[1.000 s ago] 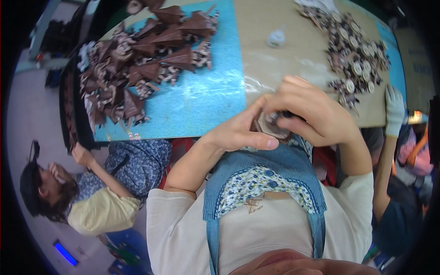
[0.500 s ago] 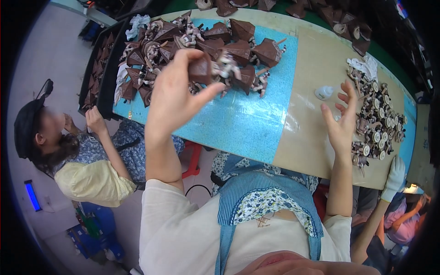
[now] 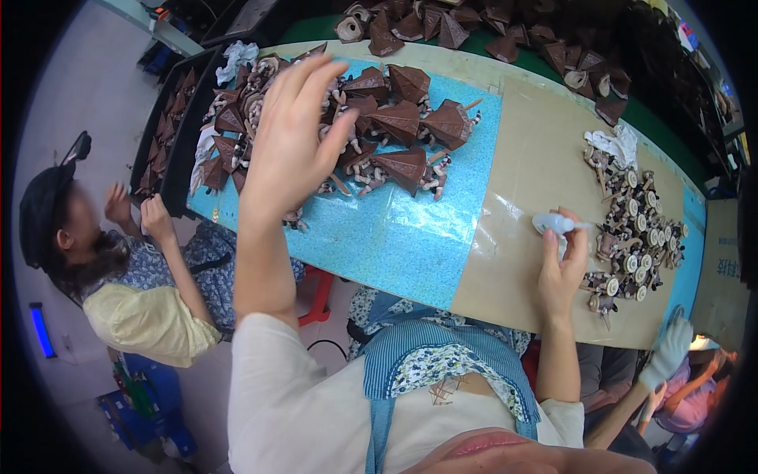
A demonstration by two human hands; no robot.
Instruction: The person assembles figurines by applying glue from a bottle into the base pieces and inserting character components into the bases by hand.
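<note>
My left hand is raised over the far left of the table, fingers spread, with nothing visible in it. Under and beyond it lie many small figurines topped with brown faceted pieces; one such brown faceted piece lies at the near right of that group. My right hand pinches a small whitish squeeze bottle, tilted nearly flat above the tan part of the table. Its thin nozzle points right, toward a cluster of small figurines with round cream bases.
A blue mat covers the table's left half. Brown cone-shaped parts line the far side. White cloths lie at both ends. A co-worker sits left beside a black tray; a gloved hand is at right.
My left hand has let go of the figurine with its brown piece, now on the mat, and moved left. My right hand has lowered and taken hold of the squeeze bottle, which has tipped over.
</note>
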